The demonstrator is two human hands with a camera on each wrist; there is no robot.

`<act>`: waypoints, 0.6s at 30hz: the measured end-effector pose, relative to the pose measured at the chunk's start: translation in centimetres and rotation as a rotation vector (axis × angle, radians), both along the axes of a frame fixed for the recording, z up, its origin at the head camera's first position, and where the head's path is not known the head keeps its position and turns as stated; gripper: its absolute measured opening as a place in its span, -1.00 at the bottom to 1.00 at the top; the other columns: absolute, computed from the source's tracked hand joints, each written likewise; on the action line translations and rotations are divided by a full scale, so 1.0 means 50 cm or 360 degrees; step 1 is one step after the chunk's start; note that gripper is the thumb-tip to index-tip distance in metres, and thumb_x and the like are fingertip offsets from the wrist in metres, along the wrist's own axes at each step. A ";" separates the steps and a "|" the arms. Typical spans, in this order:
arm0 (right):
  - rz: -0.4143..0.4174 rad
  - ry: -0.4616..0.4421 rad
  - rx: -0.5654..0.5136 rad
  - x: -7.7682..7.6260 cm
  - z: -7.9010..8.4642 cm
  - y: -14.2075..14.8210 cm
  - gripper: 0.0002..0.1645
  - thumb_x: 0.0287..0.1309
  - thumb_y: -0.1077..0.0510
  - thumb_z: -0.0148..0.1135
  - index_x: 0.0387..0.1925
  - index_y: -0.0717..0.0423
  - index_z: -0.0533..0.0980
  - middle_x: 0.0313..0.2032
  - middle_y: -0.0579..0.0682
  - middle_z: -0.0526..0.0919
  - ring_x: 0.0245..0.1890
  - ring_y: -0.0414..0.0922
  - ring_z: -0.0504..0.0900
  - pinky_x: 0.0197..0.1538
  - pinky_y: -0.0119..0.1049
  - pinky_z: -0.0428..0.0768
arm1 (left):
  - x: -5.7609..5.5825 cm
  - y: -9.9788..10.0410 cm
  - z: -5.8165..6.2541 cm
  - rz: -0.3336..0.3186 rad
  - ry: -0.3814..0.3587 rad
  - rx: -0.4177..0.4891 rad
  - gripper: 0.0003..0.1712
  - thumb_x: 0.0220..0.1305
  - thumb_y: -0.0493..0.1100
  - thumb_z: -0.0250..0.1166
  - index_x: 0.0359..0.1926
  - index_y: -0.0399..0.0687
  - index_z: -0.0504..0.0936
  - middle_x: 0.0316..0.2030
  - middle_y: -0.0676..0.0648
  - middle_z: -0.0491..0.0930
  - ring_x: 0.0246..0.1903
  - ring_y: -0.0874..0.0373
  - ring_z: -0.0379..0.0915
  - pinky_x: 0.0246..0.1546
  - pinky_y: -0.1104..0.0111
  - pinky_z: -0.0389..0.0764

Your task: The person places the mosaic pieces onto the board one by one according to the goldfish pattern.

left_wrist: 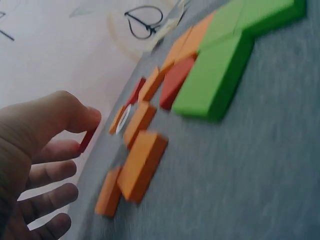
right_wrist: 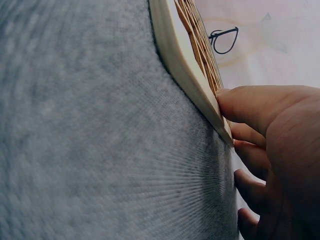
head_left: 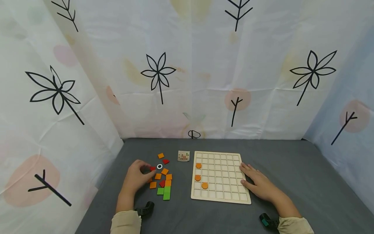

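Observation:
My left hand is at the left of the table, pinching a small red tile between thumb and index finger; its other fingers are spread loosely. Around it lie loose square tiles: several orange tiles, other red tiles and some green tiles, plus a white ring. A pale wooden grid board lies to the right, with three orange discs in its left columns. Along the board's right edge rests my right hand, fingers extended, thumb touching the rim in the right wrist view.
A small patterned card lies behind the tiles, left of the board's top corner. Dark grey cloth covers the table. Printed white curtains enclose the back and both sides. Each wrist wears a black strap device.

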State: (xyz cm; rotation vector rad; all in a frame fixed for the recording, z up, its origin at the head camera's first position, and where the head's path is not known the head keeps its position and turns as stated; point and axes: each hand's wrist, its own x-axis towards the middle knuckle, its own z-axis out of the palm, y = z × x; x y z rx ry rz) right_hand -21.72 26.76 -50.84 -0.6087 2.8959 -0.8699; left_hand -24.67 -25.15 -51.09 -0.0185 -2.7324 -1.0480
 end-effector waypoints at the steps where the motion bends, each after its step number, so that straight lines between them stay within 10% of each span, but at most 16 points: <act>1: 0.0000 -0.0002 -0.0001 0.000 0.000 0.000 -0.17 0.55 -0.11 0.20 0.60 0.23 0.25 0.63 0.27 0.18 0.61 0.43 0.10 0.49 0.53 0.06 | 0.000 0.006 0.002 -0.0019 0.0013 0.0016 -0.66 0.18 -0.03 0.63 -0.10 -0.07 0.80 -0.04 -0.10 0.64 -0.08 -0.02 0.56 0.04 0.02 0.63; 18: -0.0002 0.0000 -0.0002 0.000 0.001 0.000 -0.18 0.55 -0.10 0.20 0.60 0.25 0.25 0.63 0.29 0.17 0.60 0.43 0.10 0.50 0.51 0.04 | 0.008 0.211 0.023 -0.0544 0.0188 0.0099 -0.75 0.16 -0.04 0.65 -0.15 0.11 0.83 -0.13 0.18 0.62 -0.08 0.13 0.59 0.01 0.10 0.68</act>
